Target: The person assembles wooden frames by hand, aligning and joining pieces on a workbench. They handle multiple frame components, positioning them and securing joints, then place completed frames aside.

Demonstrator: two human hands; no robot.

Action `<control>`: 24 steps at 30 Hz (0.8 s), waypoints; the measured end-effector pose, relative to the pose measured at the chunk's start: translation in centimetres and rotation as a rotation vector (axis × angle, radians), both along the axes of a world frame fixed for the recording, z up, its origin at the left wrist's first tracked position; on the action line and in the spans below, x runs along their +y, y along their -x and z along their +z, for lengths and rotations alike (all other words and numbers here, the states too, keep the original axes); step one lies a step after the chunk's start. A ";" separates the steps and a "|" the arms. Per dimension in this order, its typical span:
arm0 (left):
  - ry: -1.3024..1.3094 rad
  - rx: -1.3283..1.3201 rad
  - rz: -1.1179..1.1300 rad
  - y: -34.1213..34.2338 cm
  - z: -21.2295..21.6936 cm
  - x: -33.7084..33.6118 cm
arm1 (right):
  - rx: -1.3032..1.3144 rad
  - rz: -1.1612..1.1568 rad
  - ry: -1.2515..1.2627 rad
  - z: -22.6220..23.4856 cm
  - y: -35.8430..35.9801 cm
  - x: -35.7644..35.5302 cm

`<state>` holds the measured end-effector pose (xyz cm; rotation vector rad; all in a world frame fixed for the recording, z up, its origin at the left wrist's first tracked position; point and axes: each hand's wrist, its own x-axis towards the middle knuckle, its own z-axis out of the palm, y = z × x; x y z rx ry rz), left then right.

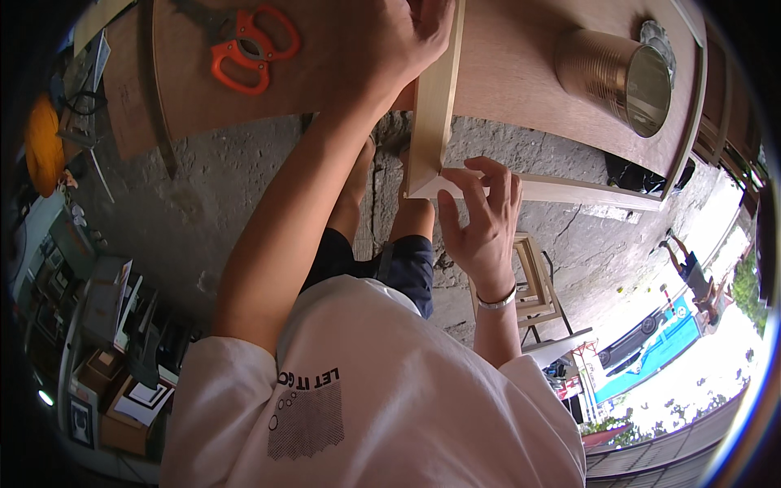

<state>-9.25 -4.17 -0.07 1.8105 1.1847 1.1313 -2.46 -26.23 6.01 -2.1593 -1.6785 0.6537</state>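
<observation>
Seen from my head camera, the brown wooden tabletop (504,81) stretches ahead of me, its near edge bowed by the lens. Orange-handled scissors (256,49) lie on it to my left, and a ribbed metal can (606,77) is to my right. Below is a rough, cracked concrete floor (561,236). Boxes (122,382) are crowded at lower left; at far right there's another person (695,276) near a blue board (651,358).

The wooden frame (435,106) is pale, slim and smooth, lying partly on the table, one mitred corner jutting past the edge above my knees. My left hand (411,45) is on one rail; its fingertips are cut off, so I can't tell their grip. My right hand (486,207) is at that corner, fingers loosely curled and apart, thumb separate.
</observation>
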 end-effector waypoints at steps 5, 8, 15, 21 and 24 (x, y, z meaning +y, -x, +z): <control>-0.074 -0.005 0.007 -0.1 -0.4 0.2 | -0.074 0.022 -0.002 -0.2 0.3 0.0; -0.150 -0.021 0.002 0.0 -1.0 0.6 | -0.078 0.021 -0.004 0.1 0.6 0.0; -0.076 -0.042 -0.019 -0.1 -0.5 0.4 | 0.057 -0.072 -0.016 0.6 0.8 -0.2; -0.137 -0.029 -0.012 0.0 -1.3 0.6 | 0.046 -0.055 -0.013 -0.2 0.4 -0.2; -0.131 -0.018 -0.010 0.0 -0.9 0.6 | 0.027 -0.047 0.011 -0.1 0.9 -0.2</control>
